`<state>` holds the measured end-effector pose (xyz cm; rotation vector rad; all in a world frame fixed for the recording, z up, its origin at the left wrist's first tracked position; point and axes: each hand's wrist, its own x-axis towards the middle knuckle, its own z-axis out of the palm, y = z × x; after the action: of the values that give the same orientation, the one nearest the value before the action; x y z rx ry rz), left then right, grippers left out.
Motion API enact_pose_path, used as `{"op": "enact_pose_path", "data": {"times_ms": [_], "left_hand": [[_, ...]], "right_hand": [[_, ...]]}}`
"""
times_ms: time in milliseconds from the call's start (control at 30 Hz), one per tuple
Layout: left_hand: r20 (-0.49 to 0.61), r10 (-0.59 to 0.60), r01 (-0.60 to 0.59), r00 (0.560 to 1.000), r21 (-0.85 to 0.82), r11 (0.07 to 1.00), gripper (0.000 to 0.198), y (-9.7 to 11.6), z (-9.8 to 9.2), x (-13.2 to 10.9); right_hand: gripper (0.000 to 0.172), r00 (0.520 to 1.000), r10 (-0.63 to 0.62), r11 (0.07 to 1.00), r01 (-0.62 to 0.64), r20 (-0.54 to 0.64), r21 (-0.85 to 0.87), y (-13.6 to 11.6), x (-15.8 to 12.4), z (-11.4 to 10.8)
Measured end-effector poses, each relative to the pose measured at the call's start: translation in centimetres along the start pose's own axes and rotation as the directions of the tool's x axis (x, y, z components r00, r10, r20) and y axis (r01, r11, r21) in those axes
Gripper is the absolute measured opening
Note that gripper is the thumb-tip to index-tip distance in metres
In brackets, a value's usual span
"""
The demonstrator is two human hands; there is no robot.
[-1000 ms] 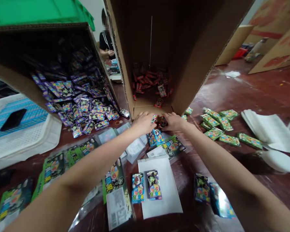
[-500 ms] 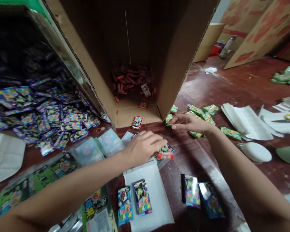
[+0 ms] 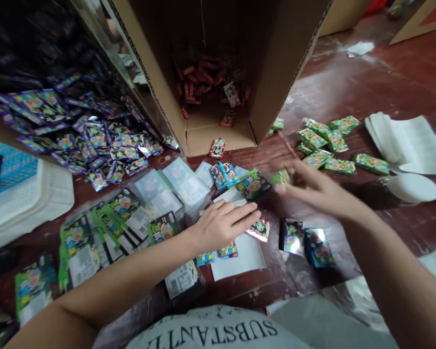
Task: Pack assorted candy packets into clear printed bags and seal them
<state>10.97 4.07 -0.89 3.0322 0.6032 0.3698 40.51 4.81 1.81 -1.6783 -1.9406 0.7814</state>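
My left hand (image 3: pixel 223 225) is low over the white paper sheet (image 3: pixel 245 259), its fingers closed on a red-edged candy packet (image 3: pixel 260 229) that pokes out beneath the fingertips. My right hand (image 3: pixel 316 189) is smeared by motion; a green candy packet (image 3: pixel 281 177) shows between its thumb and fingers. Partly covered by the left hand, a blue packet (image 3: pixel 205 259) and a purple packet (image 3: pixel 228 250) lie on the paper. Just beyond that hand are a black-and-green printed pouch (image 3: pixel 253 185) and a few blue packets (image 3: pixel 224 175).
An open cardboard box (image 3: pixel 221 138) holds red packets (image 3: pixel 203 77). Purple packets (image 3: pixel 112 145) spill in a heap at left, near a white basket (image 3: pixel 54 186). Several printed pouches (image 3: pixel 125 206) lie left. Green packets (image 3: pixel 327 135), a white cup (image 3: pixel 412 188) and two dark packets (image 3: pixel 319 247) are right.
My right hand has come back from the green packets beside the box, now with one in its fingers. My left hand has brought the red packet down over the paper. The view has tilted downward.
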Motion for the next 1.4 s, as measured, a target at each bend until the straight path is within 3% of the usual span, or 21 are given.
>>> {"op": "enact_pose_path", "data": {"times_ms": [33, 100, 167, 200, 267, 400, 467, 533, 600, 700, 800, 867, 933, 1000, 1033, 1100, 1200, 1300, 1400], "left_hand": [[0.01, -0.035, 0.035, 0.999, 0.003, 0.999, 0.044, 0.6, -0.4, -0.5], [0.032, -0.129, 0.129, 0.991, -0.003, 0.992, 0.046, 2.0, -1.1, -1.2], [0.064, -0.252, 0.252, 0.966, 0.01, 0.968, 0.053, 3.7, -1.6, -1.2], [0.09, -0.319, 0.317, 0.944, 0.03, 0.948, 0.058, 4.5, -1.7, -1.0], [0.149, -0.443, 0.436, 0.884, 0.082, 0.896, 0.067, 6.1, -1.8, -0.2], [0.256, -0.598, 0.588, 0.76, 0.123, 0.8, 0.08, 8.2, -1.4, 1.2], [0.312, -0.606, 0.617, 0.731, 0.075, 0.783, 0.09, 8.7, -1.4, 1.1], [0.369, -0.527, 0.583, 0.766, -0.051, 0.811, 0.099, 8.8, -1.6, 0.4], [0.388, -0.39, 0.488, 0.835, -0.198, 0.85, 0.102, 8.6, -1.9, -0.3], [0.341, -0.276, 0.364, 0.898, -0.228, 0.903, 0.105, 7.8, -1.9, -0.5], [0.333, -0.244, 0.31, 0.911, -0.163, 0.937, 0.11, 6.9, -0.9, 0.0], [0.346, -0.234, 0.304, 0.908, -0.164, 0.938, 0.106, 6.7, 0.0, 0.3], [0.331, -0.245, 0.314, 0.911, -0.174, 0.933, 0.104, 6.8, 0.7, 0.3], [0.308, -0.267, 0.331, 0.913, -0.181, 0.926, 0.11, 7.0, 0.9, 0.3], [0.309, -0.273, 0.338, 0.911, -0.182, 0.923, 0.117, 6.8, 0.6, 0.2], [0.337, -0.271, 0.342, 0.902, -0.169, 0.924, 0.129, 5.7, -0.8, -0.4], [0.412, -0.203, 0.281, 0.888, -0.136, 0.95, 0.126, 1.9, -4.8, -3.3], [0.494, -0.181, 0.267, 0.85, -0.109, 0.958, 0.113, -1.8, -9.3, -8.9], [0.608, -0.178, 0.318, 0.774, -0.131, 0.939, 0.103, -2.7, -11.4, -14.1]], "right_hand": [[0.054, 0.996, 0.081, 0.966, -0.087, 0.035, 0.244, -1.3, -3.1, 1.3], [0.05, 0.939, 0.312, 0.729, -0.333, 0.142, 0.599, -3.4, -8.3, 4.6], [0.057, 0.816, 0.511, 0.424, -0.514, 0.271, 0.746, -4.9, -11.6, 7.9], [0.056, 0.762, 0.582, 0.326, -0.54, 0.286, 0.776, -5.4, -12.5, 9.2], [0.05, 0.723, 0.649, 0.262, -0.504, 0.236, 0.823, -5.9, -13.0, 10.9], [0.074, 0.794, 0.6, 0.409, -0.404, 0.092, 0.819, -5.3, -12.3, 11.2], [0.08, 0.826, 0.558, 0.504, -0.415, 0.081, 0.757, -4.5, -12.1, 11.0], [0.08, 0.853, 0.514, 0.582, -0.42, 0.085, 0.696, -3.6, -12.2, 10.9], [0.081, 0.873, 0.478, 0.635, -0.42, 0.097, 0.648, -2.8, -12.2, 10.9], [0.081, 0.898, 0.426, 0.744, -0.416, 0.108, 0.522, -2.1, -12.2, 10.5], [0.072, 0.934, 0.351, 0.914, -0.358, 0.073, 0.192, -1.9, -12.4, 9.2], [0.065, 0.956, 0.292, 0.949, -0.29, 0.006, -0.124, -1.9, -12.6, 7.9], [0.066, 0.985, 0.165, 0.911, -0.171, -0.047, -0.375, -1.9, -12.7, 6.7], [0.08, 0.998, -0.055, 0.875, 0.061, 0.027, -0.481, -1.5, -12.3, 5.9], [0.091, 0.98, -0.175, 0.852, 0.2, 0.098, -0.484, -1.3, -11.9, 5.8], [0.11, 0.907, -0.344, 0.793, 0.419, 0.244, -0.443, -0.5, -10.9, 6.0], [0.114, 0.853, -0.394, 0.773, 0.509, 0.343, -0.378, 0.5, -9.5, 6.8], [0.116, 0.843, -0.428, 0.78, 0.526, 0.325, -0.338, 0.7, -8.6, 7.5], [0.133, 0.834, -0.492, 0.772, 0.551, 0.252, -0.318, -1.1, -7.8, 8.8]]}}
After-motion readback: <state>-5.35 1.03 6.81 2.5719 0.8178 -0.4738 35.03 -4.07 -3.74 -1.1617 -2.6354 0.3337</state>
